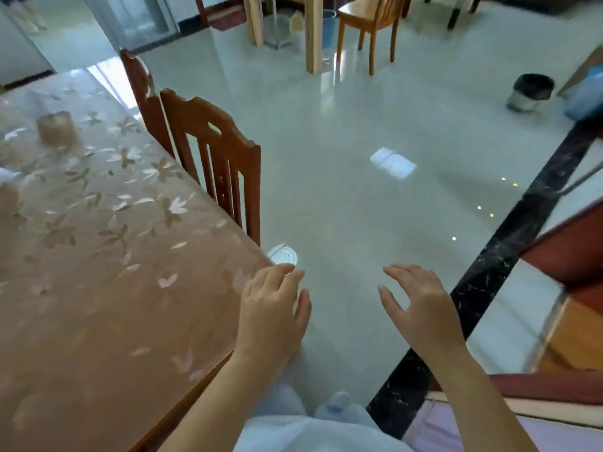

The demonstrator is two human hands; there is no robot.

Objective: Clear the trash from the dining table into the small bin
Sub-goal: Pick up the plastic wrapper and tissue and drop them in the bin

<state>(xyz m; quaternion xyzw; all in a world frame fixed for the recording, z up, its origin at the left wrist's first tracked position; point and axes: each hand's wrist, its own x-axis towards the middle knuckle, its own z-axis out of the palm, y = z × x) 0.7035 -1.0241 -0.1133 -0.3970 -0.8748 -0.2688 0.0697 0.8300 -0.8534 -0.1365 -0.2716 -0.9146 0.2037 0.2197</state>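
The dining table with a floral plastic cover fills the left side. A blurred brownish cup-like thing stands on its far left part. The small bin, metal with a black liner, stands on the floor at the far right. My left hand hovers just past the table's right corner, fingers apart, holding nothing. My right hand hangs over the floor to the right, also empty with fingers spread.
Two red-brown wooden chairs are tucked along the table's right edge. A lighter wooden chair and wooden posts stand at the back. A black marble strip crosses the glossy floor. Something blue is at the right edge.
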